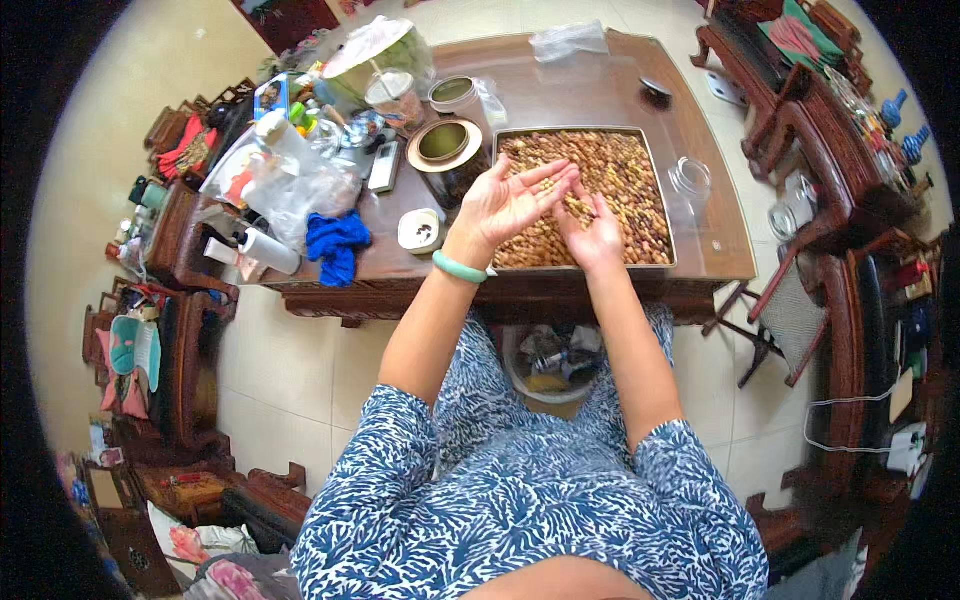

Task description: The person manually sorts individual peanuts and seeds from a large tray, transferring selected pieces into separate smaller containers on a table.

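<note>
A rectangular tray (673,225) full of small brown and tan pieces, like nuts or dried beans (622,172), lies at the table's near edge. Above its left half is my left hand (501,206), palm up with fingers stretched to the right. A pale green bangle (459,268) circles that wrist. My right hand (596,236) hovers over the tray's middle, palm turned inward and fingers loosely spread. The fingertips of both hands meet or overlap. Light pieces show between the left fingers; whether they rest on the hand or lie in the tray below, I cannot tell.
Left of the tray stand open canisters (444,141), a small white dish (419,230) with dark bits and a blue cloth (337,247). A clear jar (690,178) is at the right, a dark brush-like object (655,93) farther back. A bin (553,367) sits between my legs.
</note>
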A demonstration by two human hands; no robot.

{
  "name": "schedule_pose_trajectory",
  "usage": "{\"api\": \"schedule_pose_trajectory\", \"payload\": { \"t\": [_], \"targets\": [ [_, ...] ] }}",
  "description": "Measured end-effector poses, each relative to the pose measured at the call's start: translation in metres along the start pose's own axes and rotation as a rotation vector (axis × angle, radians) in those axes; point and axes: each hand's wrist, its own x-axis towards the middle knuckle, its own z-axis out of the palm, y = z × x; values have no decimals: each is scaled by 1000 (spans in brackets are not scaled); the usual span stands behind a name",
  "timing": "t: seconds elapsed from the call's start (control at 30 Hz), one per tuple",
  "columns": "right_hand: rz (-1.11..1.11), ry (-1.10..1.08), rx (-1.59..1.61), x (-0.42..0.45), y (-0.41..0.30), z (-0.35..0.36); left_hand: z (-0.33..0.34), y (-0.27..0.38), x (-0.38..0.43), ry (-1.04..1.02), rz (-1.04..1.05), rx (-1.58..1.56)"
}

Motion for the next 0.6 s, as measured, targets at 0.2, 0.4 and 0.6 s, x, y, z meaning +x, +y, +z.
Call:
{"api": "schedule_pose_trajectory", "payload": {
  "t": [0.2, 0.4, 0.6],
  "targets": [
    [-1, 6, 113, -16, 7, 33, 57, 104, 17, 144, 404, 272],
    [26, -16, 112, -15, 11, 33, 76, 197, 49, 548, 518, 652],
    [34, -55, 98, -14, 6, 30, 86, 197, 45, 776, 423, 1315]
  ]
}}
